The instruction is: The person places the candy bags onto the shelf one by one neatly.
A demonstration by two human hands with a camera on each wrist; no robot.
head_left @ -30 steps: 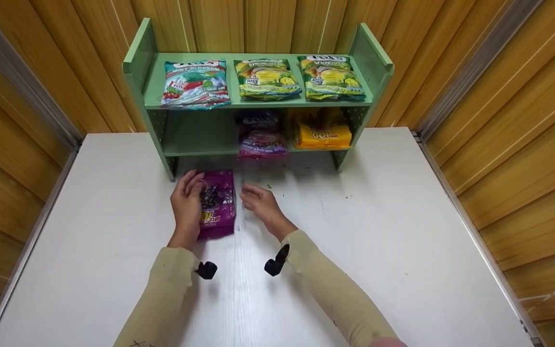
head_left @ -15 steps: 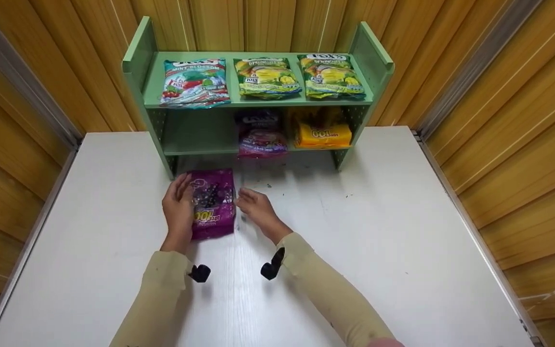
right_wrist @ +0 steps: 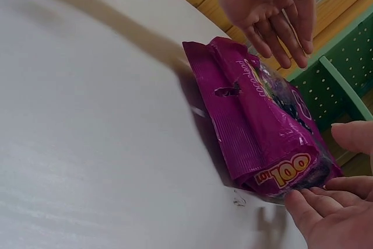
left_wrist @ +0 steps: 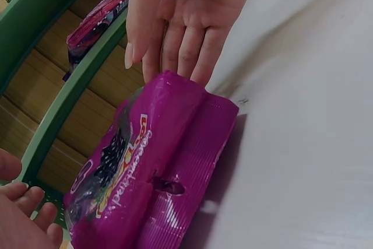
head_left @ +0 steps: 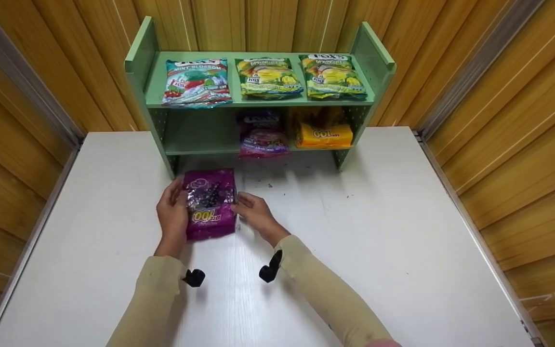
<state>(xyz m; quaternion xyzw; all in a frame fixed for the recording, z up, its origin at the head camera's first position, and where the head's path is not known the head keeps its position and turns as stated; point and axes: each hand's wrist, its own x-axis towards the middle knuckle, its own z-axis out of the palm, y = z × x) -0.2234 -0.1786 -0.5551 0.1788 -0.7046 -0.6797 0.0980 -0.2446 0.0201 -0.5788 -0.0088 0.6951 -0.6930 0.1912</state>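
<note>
A purple candy bag (head_left: pixel 210 205) with grapes and "100" printed on it lies on the white table, before the shelf. At its left side is my left hand (head_left: pixel 170 217), fingers loosely extended; in the right wrist view this left hand (right_wrist: pixel 271 10) appears a little apart from the bag. My right hand (head_left: pixel 258 214) is at the opposite side. Seen from the right wrist, the right hand's straight fingertips (right_wrist: pixel 317 202) touch the purple bag's (right_wrist: pixel 250 115) side, with the thumb held away above. The left wrist view also shows the right hand (left_wrist: pixel 192 21) against the bag (left_wrist: pixel 157 161).
Behind stands a green two-tier shelf (head_left: pixel 200 149). Its top bears a teal candy bag (head_left: pixel 196 83) and two yellow-green bags (head_left: pixel 270 79). Below lie a dark purple-pink bag (head_left: pixel 263 137) and a yellow bag (head_left: pixel 324 135). Wood-patterned walls (head_left: pixel 513 144) enclose the table (head_left: pixel 378 250).
My left hand has drawn left off the bag's face to its side, uncovering the print. The right hand has come in to the bag's right edge. The bag has barely moved.
</note>
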